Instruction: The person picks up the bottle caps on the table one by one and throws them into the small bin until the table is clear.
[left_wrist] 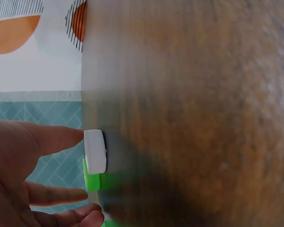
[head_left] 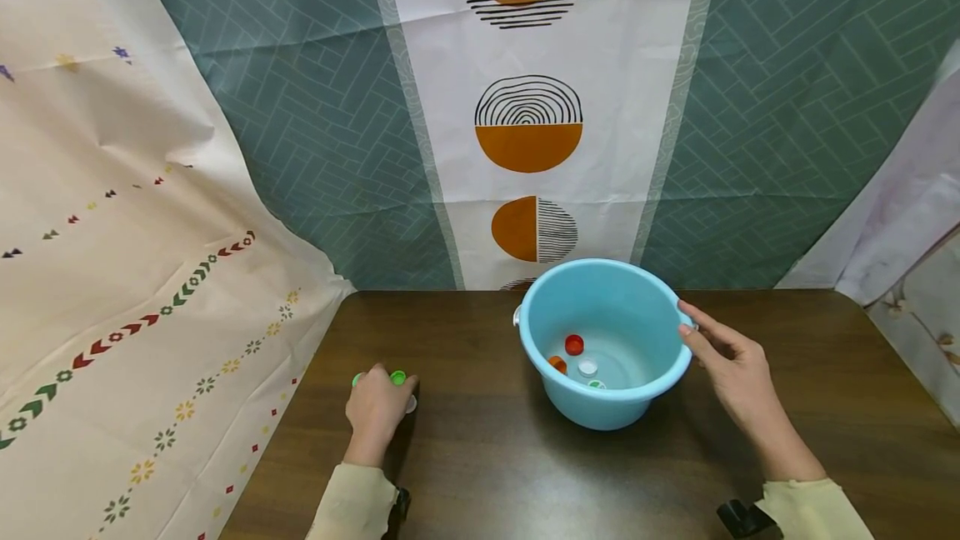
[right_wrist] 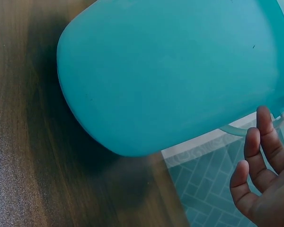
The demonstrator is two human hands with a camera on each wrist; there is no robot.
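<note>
My left hand (head_left: 377, 405) is down over bottle caps on the table's left side. In the left wrist view, its thumb tip is right at the edge of a white cap (left_wrist: 95, 152), and its other fingers reach loosely past a green cap (left_wrist: 92, 182). Another green cap (head_left: 356, 379) shows beyond the knuckles, partly hidden. My right hand (head_left: 738, 373) holds the rim of a light blue bucket (head_left: 607, 411) on its right side, thumb and forefinger at the edge. Its remaining fingers curl outside the wall. Inside the bucket lie a red cap (head_left: 573, 345), an orange cap (head_left: 557, 364), and white and green ones.
The brown wooden table (head_left: 480, 473) ends at the back against a green and white patterned cloth (head_left: 525, 190). A cream cloth with small motifs (head_left: 187, 340) hangs along the left edge. The bucket's white handle mount (head_left: 517, 316) sticks out on its left.
</note>
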